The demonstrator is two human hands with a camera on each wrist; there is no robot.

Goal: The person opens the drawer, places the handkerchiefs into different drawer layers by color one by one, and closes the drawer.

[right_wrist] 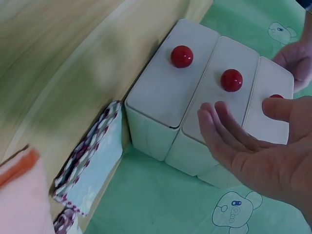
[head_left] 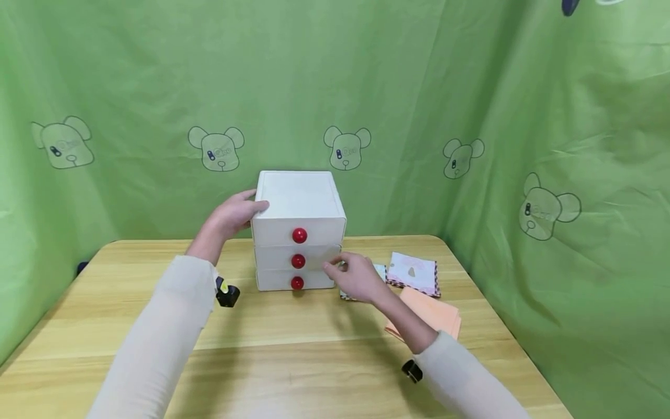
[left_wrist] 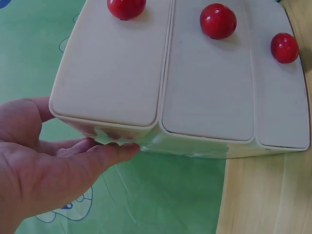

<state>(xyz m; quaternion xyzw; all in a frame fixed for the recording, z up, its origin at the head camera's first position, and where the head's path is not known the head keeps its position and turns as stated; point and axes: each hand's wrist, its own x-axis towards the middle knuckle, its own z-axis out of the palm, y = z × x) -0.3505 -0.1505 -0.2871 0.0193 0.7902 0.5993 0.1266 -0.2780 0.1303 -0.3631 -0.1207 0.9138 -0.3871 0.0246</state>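
A white three-drawer box with a round red knob on each drawer stands on the table. My left hand rests against its upper left edge, thumb on the top; in the left wrist view the fingers lie fairly straight along the side. My right hand hovers in front of the box's right part, near the middle and bottom drawers. Its fingers are loosely bent in the right wrist view and hold nothing. All the drawers look closed.
Right of the box lie folded cloths: a light one with a checked edge, a white-pink one and an orange one. A green curtain with bear drawings surrounds the wooden table.
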